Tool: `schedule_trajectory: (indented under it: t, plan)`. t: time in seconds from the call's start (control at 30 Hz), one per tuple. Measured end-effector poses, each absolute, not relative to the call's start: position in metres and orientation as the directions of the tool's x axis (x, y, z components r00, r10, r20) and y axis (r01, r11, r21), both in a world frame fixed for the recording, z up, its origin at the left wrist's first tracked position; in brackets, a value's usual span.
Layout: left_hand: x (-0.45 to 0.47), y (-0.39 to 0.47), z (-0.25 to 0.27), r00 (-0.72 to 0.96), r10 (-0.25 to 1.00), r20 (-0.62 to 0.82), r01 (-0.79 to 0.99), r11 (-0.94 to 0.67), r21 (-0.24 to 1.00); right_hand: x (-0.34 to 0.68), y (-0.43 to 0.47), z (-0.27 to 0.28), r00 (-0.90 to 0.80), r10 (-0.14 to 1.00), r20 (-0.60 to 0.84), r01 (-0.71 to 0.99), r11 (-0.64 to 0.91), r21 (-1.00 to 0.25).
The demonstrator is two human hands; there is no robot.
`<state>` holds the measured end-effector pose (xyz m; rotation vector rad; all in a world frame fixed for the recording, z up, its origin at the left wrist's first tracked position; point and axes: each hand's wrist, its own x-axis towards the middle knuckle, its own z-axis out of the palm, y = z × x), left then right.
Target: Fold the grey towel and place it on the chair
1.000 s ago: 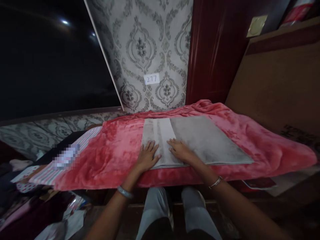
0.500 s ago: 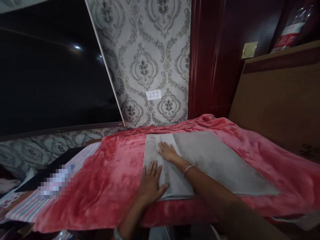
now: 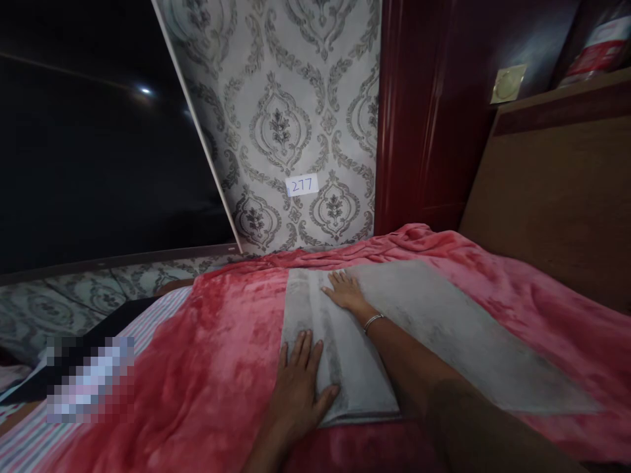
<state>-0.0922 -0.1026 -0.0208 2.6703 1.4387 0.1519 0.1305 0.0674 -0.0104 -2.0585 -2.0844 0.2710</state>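
A grey cloth (image 3: 434, 322) lies spread on a pink plush blanket (image 3: 231, 322), its left part folded over into a flat panel. On the near left of that panel rests my left hand (image 3: 300, 387), palm down, fingers stretched and thumb out to the right. Farther back, my right hand (image 3: 346, 291) lies flat at the far part of the folded panel, fingers spread, with a bracelet (image 3: 373, 320) at the wrist. Neither hand grips anything. The right forearm covers part of the cloth's near middle.
A large dark screen (image 3: 108, 138) leans at the left. Behind the blanket stands a patterned wall with a "277" label (image 3: 302, 184). At the right are a cardboard box (image 3: 557, 190) and a bottle (image 3: 601, 49) on it. Striped fabric (image 3: 162, 315) lies to the left.
My right hand has slid rightward across the folded panel. The left hand stays flat near the left edge, slightly lower in view. The camera has moved a little closer.
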Motion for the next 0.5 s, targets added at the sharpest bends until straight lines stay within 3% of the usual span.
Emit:
schedule_trajectory:
  t: [0.37,0.5]
  plan:
    - [-0.089,-0.097,-0.018,0.545,0.835,0.078,0.833,-0.55,0.069,0.161,-0.019,-0.005,-0.069,0.997,-0.035,0.968,0.059,-0.245]
    - [-0.089,-0.095,-0.019,0.55,0.826,0.119,0.828,-0.559,0.053,0.181,-0.075,-0.014,-0.09,0.996,0.03,0.973,0.094,-0.209]
